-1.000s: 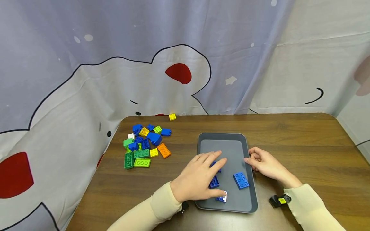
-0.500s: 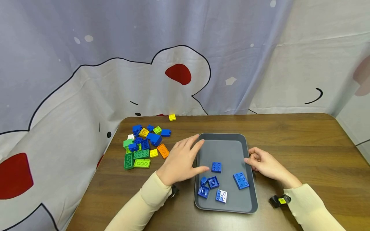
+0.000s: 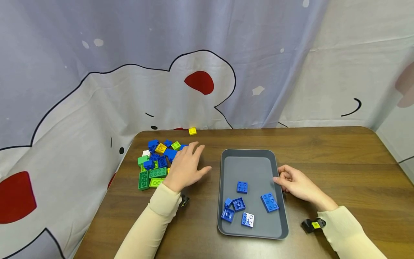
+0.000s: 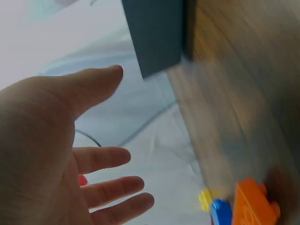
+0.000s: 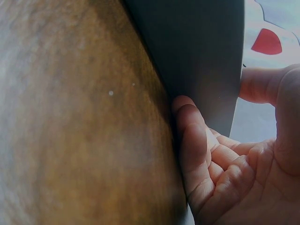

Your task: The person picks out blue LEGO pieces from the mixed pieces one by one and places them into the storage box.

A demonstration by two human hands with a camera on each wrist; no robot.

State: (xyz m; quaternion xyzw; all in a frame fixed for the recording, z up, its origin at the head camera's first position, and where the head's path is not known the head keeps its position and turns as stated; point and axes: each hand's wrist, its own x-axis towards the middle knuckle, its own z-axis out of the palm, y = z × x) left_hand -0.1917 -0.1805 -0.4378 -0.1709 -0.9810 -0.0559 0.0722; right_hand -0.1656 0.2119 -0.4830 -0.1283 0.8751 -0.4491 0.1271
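My left hand (image 3: 185, 167) hovers beside the right side of a pile of toy building bricks, fingers spread and nothing in them. It covers the orange brick (image 4: 251, 206) in the head view; the left wrist view shows that brick below the fingers. My right hand (image 3: 295, 182) grips the right edge of a grey tray (image 3: 253, 153). Its thumb (image 5: 258, 86) lies over the rim and its fingers curl against the outer wall. Several blue bricks lie in the tray, among them a six-stud brick (image 3: 270, 202) and a brick with a white patch (image 3: 247, 219).
In the pile are a dark green brick (image 3: 143, 180), a light green brick (image 3: 156, 182), a white brick (image 3: 146, 153) and several blue ones. A lone yellow brick (image 3: 192, 131) sits at the back edge of the wooden table (image 3: 339, 154). A patterned curtain (image 3: 265, 64) hangs behind.
My left hand has moved from above the tray left and away to the brick pile, uncovering the blue bricks in the tray. The right hand and tray have stayed in place.
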